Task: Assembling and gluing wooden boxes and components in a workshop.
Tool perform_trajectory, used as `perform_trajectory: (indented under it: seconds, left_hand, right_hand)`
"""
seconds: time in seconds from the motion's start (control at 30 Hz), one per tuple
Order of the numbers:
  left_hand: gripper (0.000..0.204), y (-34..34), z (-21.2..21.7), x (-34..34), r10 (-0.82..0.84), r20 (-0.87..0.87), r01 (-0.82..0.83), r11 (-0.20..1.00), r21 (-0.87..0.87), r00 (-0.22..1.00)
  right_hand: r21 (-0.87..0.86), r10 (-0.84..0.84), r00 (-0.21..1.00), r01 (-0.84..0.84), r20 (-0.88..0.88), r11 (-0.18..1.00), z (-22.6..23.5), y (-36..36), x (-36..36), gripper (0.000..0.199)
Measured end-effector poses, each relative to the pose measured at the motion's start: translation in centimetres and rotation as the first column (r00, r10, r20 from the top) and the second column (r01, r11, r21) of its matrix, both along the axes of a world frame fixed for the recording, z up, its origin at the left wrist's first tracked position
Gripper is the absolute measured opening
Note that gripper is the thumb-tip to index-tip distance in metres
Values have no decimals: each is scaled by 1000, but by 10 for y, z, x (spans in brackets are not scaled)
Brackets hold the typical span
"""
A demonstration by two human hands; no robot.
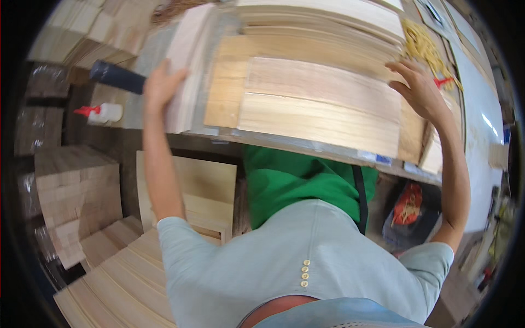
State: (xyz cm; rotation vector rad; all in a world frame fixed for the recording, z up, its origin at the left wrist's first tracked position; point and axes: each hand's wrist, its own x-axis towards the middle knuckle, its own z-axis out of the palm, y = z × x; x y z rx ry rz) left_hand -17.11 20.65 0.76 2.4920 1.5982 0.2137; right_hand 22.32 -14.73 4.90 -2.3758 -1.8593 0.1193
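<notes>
Pale wooden boards (322, 101) lie side by side on a workbench (306, 146) in front of me. My left hand (159, 83) presses against the left end of the boards, beside a stack of boards standing on edge (186, 65). My right hand (418, 87) rests fingers-spread on the right end of the boards. Neither hand wraps around anything. More flat boards (328, 16) are stacked behind the ones I touch.
A white glue bottle with a red nozzle (104, 112) and a dark tube (117, 76) sit left of the bench. Yellow rubber bands (424, 46) lie at the back right. Stacks of wooden pieces (76, 197) stand lower left; a red-orange bundle (407, 205) lies under the bench.
</notes>
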Motion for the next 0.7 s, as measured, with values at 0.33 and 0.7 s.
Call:
perform_trajectory:
  seconds: [0.33,0.7]
  left_hand:
    - [63,-122,61,22,-528,427,673,653,-348,734]
    - [41,-129,40,120,-817,175,779,427,-458,550]
  right_hand:
    - [571,111,991,-52,-69,819,0,-47,-46,65]
    - [352,-32,958,136,-285,926,-55,-92,-20,17]
